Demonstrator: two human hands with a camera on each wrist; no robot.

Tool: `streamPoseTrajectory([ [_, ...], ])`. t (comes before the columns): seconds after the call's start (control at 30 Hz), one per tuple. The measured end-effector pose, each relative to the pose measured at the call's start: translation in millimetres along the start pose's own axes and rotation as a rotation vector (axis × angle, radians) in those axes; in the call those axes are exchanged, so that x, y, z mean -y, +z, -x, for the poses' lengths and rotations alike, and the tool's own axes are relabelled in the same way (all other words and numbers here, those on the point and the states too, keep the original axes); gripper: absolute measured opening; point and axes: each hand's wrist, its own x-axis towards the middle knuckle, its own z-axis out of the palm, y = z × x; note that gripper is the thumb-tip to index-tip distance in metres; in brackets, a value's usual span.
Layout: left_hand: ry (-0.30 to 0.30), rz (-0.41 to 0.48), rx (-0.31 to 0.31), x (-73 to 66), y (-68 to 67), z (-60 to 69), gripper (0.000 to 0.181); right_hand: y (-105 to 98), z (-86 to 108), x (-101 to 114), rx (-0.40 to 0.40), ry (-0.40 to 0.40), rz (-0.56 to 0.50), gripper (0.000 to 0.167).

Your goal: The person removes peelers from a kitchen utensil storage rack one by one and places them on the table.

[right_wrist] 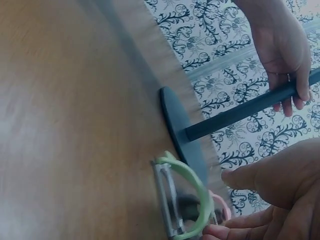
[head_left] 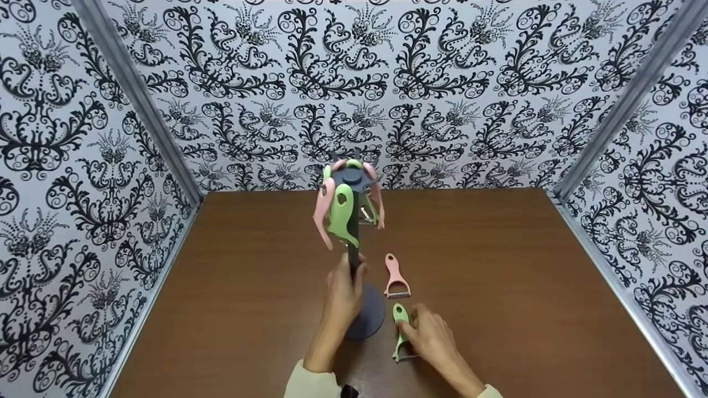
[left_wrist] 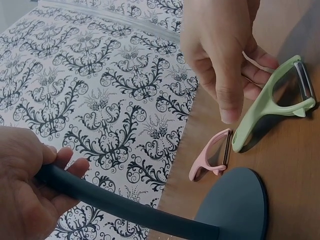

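Now left hand grips stand; right hand, thumb spread, at 1 green peeler.

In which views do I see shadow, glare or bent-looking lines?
Left wrist view: dark shadow lies beside the green peeler, and the pole looks slightly curved, perhaps from the lens; right wrist view: pale glare on the table, whose edge looks bowed; head view: the wall pattern reads fairly clearly.
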Motion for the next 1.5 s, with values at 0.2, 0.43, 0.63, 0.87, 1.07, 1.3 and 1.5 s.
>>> streamPoseTrajectory([
  [0.2, 0.009, -0.007, 0.000, 0.5, 0.1, -0.9, 0.009, -13, -4.6, 10, -0.046, -0.025, -0.043, 0.042],
  [0.43, 0.003, 0.007, 0.010, -1.2, -1.4, -2.2, 0.008, -32, -16.7, 23, -0.108, -0.095, -0.192, 0.025],
  [0.63, 0.001, 0.027, 0.040, -1.7, -3.1, -3.3, 0.007, -51, -24.9, 38, -0.156, -0.142, -0.244, 0.021],
  [0.87, 0.012, 0.056, 0.069, 0.7, -3.9, -4.6, 0.007, -72, -34.8, 55, -0.174, -0.188, -0.346, 0.021],
  [1.07, 0.026, 0.055, 0.073, 1.2, -3.1, -4.5, 0.010, -86, -40.6, 71, -0.170, -0.211, -0.405, 0.021],
  [1.3, 0.001, 0.049, 0.092, 0.3, -4.0, -5.0, 0.012, -100, -47.0, 86, -0.181, -0.237, -0.457, 0.020],
  [1.5, 0.014, 0.030, 0.093, 0.0, -4.6, -5.2, 0.013, -109, -50.2, 93, -0.198, -0.234, -0.456, 0.020],
])
